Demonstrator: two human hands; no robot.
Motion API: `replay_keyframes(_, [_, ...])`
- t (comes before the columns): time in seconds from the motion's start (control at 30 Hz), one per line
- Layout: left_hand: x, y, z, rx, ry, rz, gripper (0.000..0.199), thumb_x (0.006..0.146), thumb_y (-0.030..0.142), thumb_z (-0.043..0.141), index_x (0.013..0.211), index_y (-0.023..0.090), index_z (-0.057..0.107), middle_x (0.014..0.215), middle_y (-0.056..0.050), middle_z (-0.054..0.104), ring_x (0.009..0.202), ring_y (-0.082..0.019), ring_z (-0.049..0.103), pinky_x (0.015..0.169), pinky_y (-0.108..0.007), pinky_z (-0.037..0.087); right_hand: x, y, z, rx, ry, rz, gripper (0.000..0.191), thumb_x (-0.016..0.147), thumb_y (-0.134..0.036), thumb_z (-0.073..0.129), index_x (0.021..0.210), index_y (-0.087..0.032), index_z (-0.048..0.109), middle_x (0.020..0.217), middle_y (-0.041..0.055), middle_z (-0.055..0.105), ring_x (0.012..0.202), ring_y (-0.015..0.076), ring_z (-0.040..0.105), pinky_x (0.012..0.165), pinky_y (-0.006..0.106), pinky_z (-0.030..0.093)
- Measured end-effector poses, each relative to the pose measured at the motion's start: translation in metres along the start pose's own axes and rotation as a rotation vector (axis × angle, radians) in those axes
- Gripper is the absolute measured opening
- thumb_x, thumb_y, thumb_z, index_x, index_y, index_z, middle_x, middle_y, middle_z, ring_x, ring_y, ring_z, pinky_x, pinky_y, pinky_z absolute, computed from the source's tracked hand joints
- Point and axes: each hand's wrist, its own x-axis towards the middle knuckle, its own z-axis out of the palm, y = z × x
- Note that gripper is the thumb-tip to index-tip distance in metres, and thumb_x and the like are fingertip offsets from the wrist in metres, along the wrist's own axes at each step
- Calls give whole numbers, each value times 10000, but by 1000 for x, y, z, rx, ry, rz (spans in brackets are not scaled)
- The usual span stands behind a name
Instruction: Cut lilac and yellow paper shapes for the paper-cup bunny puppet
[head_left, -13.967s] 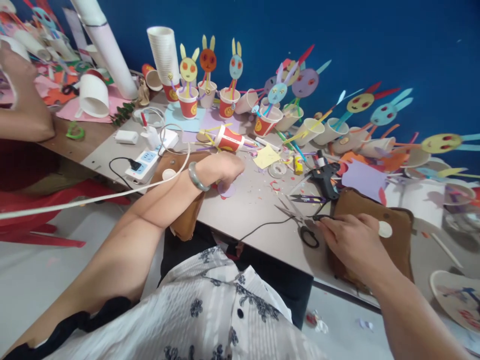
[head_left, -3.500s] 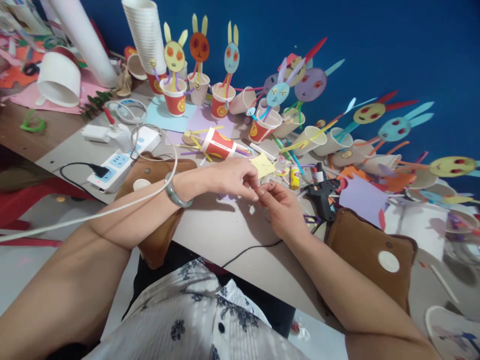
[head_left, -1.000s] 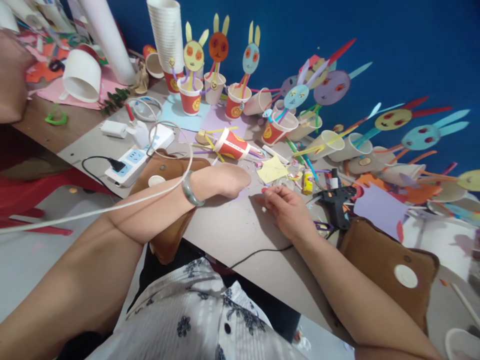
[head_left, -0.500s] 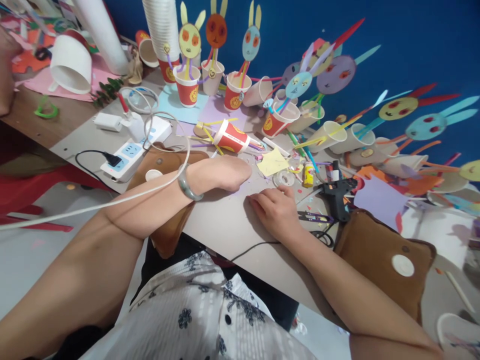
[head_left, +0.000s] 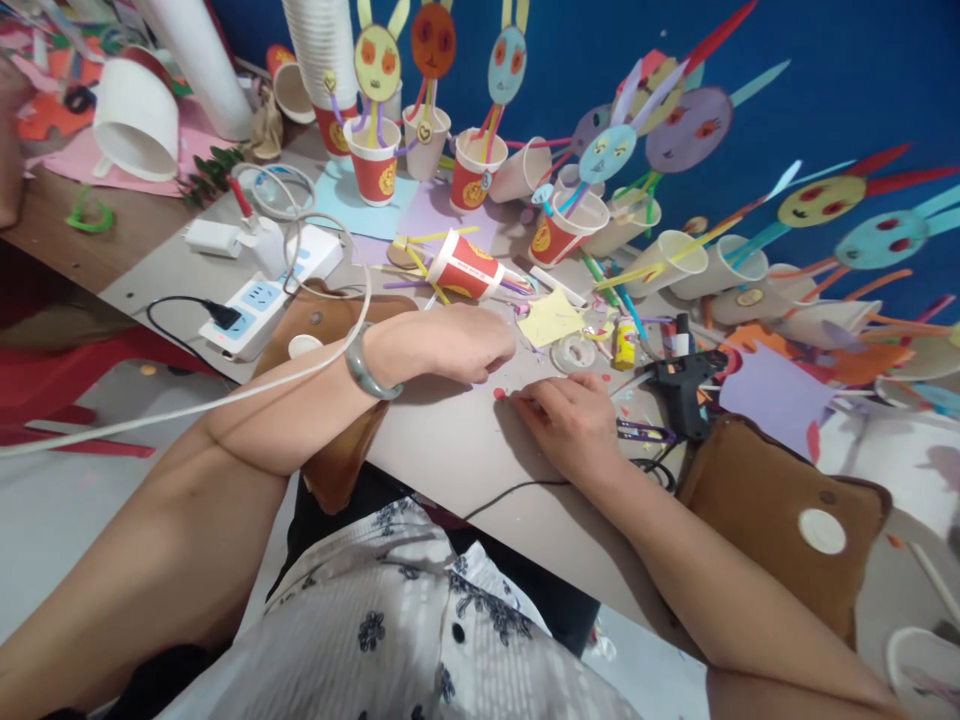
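Note:
My left hand [head_left: 469, 345], with a jade-coloured bangle [head_left: 367, 370] on its wrist, hovers low over the table with its fingers curled under. Whatever it may hold is hidden. Just to its right my right hand [head_left: 571, 425] rests at the tabletop, thumb and fingers drawn together. A small red paper dot [head_left: 499, 394] lies right by its fingertips; whether they pinch anything does not show. Beyond the hands are a yellow paper piece [head_left: 551, 318], a roll of clear tape [head_left: 572, 352] and a tipped red paper cup [head_left: 469, 267].
Rabbit-faced cup figures [head_left: 377, 165] line the blue wall. On the right are a black glue gun [head_left: 686, 390], purple-handled snips [head_left: 645, 431] and a brown cushion [head_left: 780, 540]. A power strip [head_left: 251, 310] sits left, and a white cable [head_left: 187, 415] crosses my left arm.
Both hands have shifted slightly to the right, and the view has turned a little. The red dot by my right fingertips now shows.

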Motion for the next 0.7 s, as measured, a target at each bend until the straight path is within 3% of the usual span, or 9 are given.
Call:
replay_keyframes(0.13, [0, 3, 0, -23, -123, 94, 292, 782, 114, 567, 969, 191, 777, 791, -41, 723, 601, -131, 504, 559, -271, 274, 2, 2, -2, -64, 23, -79, 230, 946, -159, 594, 721, -176, 638, 693, 7, 702, 611, 133, 543, 717, 308, 342])
replay_keyframes(0.27, [-1, 9, -4, -4, -245, 91, 390, 784, 80, 555, 1080, 217, 769, 833, -32, 748, 597, -136, 493, 567, -274, 281, 4, 2, -6, -112, -30, -179, 197, 958, -118, 557, 811, -170, 677, 742, 20, 714, 647, 149, 541, 786, 326, 352])
replay_keyframes(0.4, [-3, 12, -3, 11, -239, 57, 427, 785, 78, 564, 1122, 247, 764, 837, -34, 754, 602, -154, 508, 577, -281, 294, 6, -7, -17, -193, -166, -274, 233, 975, -65, 476, 904, -146, 682, 770, 45, 709, 658, 171, 538, 854, 350, 351])
replay_keyframes(0.53, [-6, 14, -5, 22, -234, 14, 441, 777, 72, 570, 1127, 255, 767, 845, -44, 763, 652, -171, 563, 625, -282, 337, 6, -21, -26, -224, -324, -251, 238, 952, -34, 451, 965, -141, 664, 813, 72, 713, 646, 195, 534, 880, 385, 350])
replay_keyframes(0.7, [-4, 11, -4, 24, -207, 52, 408, 785, 82, 564, 1103, 228, 773, 855, -49, 765, 670, -168, 567, 606, -277, 332, 5, -19, -36, -67, -379, -98, 202, 900, -53, 473, 978, -141, 638, 739, 68, 700, 670, 208, 586, 845, 352, 386])
